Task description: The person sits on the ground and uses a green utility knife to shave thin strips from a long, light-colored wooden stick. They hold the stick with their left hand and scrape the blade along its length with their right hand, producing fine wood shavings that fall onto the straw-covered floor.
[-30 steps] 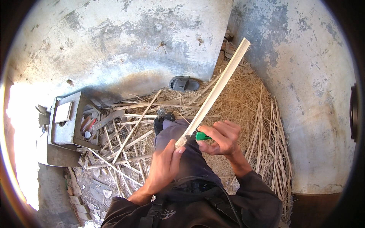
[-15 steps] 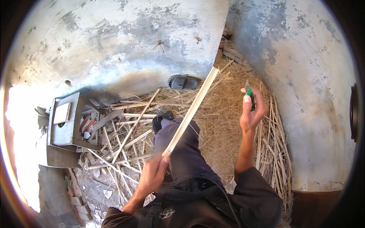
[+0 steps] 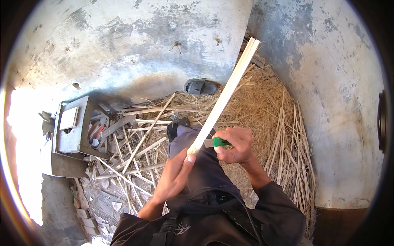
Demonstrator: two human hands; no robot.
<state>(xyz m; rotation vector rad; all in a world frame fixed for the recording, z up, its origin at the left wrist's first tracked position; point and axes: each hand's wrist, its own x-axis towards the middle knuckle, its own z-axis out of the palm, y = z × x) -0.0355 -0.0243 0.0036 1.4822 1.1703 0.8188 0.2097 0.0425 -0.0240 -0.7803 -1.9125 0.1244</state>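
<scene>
A long pale strip, seemingly split bamboo or wood (image 3: 225,97), slants up and away to the right over my legs. Its near end is pinched by my left hand (image 3: 177,171), thumb on top. My right hand (image 3: 238,144) is closed round a green-handled utility knife (image 3: 221,142), palm turned down. The knife's short blade points left and lies at the strip's right edge, just beyond my left thumb. Whether the blade touches the strip I cannot tell.
A grey sandal (image 3: 200,87) lies by the far wall. At left stands a wooden stool on its side (image 3: 74,130) with tools in it. Loose strips (image 3: 150,139) litter the floor there, shavings (image 3: 262,94) heap up ahead, and more strips (image 3: 296,164) lie along the right wall.
My right hand has come down and left, bringing the knife from well apart to the strip's near end. My left hand and the strip have shifted up and right.
</scene>
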